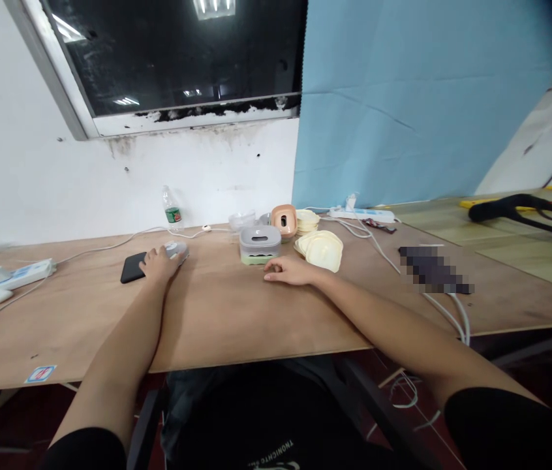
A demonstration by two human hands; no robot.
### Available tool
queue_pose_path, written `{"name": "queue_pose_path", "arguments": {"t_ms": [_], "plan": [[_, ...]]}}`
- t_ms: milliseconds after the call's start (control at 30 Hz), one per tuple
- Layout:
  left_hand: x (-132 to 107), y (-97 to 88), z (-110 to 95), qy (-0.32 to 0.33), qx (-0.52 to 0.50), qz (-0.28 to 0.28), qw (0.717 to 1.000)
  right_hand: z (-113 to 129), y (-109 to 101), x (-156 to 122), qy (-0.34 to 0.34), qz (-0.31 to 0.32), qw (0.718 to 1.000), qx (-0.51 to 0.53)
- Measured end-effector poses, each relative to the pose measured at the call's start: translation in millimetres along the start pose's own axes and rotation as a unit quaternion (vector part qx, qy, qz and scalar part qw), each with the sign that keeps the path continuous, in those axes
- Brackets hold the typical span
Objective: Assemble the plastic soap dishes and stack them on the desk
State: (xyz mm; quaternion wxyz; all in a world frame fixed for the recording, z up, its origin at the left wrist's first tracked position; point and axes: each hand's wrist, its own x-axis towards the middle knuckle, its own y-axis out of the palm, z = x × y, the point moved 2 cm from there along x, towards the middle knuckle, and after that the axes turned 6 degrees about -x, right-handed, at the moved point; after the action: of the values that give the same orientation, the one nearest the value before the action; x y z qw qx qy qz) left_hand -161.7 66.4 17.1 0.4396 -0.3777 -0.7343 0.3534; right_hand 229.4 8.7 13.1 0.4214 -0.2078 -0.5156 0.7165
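The grey-and-green container (260, 243) sits just beyond the right hand (288, 269), apparently for easy reach, that hand loosely curled with nothing visible in it, while the left hand (158, 263) rests against a pale piece (177, 249), its grip impossible to tell.
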Motion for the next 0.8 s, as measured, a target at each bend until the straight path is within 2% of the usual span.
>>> {"name": "queue_pose_path", "arguments": {"t_ms": [100, 200, 300, 367, 467, 533, 600, 700, 800], "plan": [[1, 2.6, 8, -0.036, 0.014, -0.039, 0.998, 2, -2, -1, -0.003, -0.008, 1.000, -0.010], [-1, 3.5, 5, -0.033, -0.005, -0.072, 0.997, 3, -13, -3, -0.004, -0.050, 0.998, -0.026], [-5, 2.5, -10, 0.012, -0.037, -0.095, 0.995, -7, -36, -9, 0.026, -0.153, 0.987, -0.040], [-9, 2.4, -23, 0.061, -0.048, -0.086, 0.993, -22, -54, -15, 0.065, -0.247, 0.966, -0.044], [-21, 6.9, -47, 0.165, -0.056, -0.020, 0.984, -57, -76, -27, 0.149, -0.351, 0.921, -0.075], [-32, 12.8, -61, 0.221, -0.053, 0.023, 0.974, -84, -84, -32, 0.192, -0.373, 0.902, -0.102], [-44, 21.2, -73, 0.265, -0.039, 0.083, 0.960, -109, -85, -36, 0.213, -0.357, 0.903, -0.110], [-62, 34.1, -85, 0.334, -0.020, 0.198, 0.921, -139, -80, -37, 0.249, -0.313, 0.909, -0.119], [-69, 38.6, -88, 0.362, -0.035, 0.248, 0.898, -155, -72, -35, 0.267, -0.283, 0.913, -0.125]]}}
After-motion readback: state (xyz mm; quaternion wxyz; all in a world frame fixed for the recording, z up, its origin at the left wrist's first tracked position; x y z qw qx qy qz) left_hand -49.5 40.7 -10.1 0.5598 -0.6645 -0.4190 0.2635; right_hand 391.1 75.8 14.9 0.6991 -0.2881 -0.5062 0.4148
